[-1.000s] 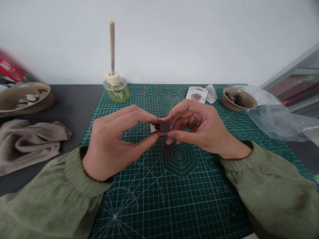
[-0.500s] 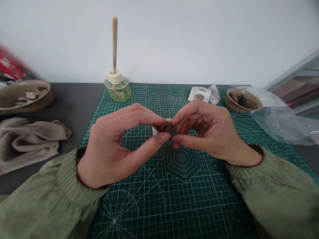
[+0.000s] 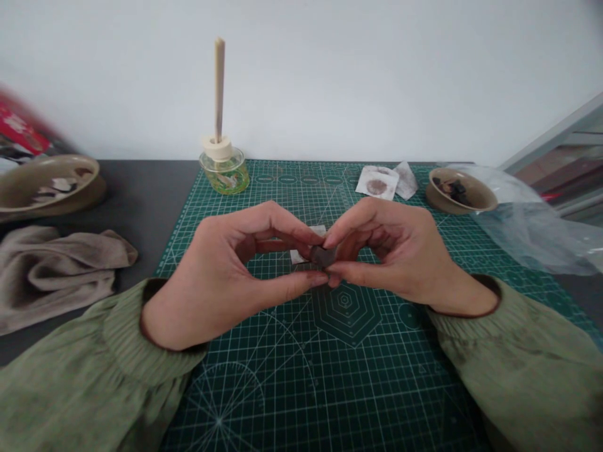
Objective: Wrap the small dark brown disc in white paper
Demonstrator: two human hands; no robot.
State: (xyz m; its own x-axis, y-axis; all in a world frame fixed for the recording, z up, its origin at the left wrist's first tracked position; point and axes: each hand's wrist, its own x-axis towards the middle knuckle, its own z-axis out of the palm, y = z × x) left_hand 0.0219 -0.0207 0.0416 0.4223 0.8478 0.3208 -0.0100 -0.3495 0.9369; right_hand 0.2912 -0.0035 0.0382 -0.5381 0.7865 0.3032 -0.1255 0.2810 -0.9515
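Piece (image 3: 323,256), grey-brown, sits between tips of left grip (image 3: 207,276) and right grip (image 3: 409,257).

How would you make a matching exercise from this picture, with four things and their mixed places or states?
1. small dark piece
2. cloth
3. glass bottle
4. right-side bowl

A. far left corner of the green mat
B. contains dark bits
C. at the fingertips of the left hand and right hand
D. crumpled on the dark tabletop

Pairs: 1-C, 2-D, 3-A, 4-B
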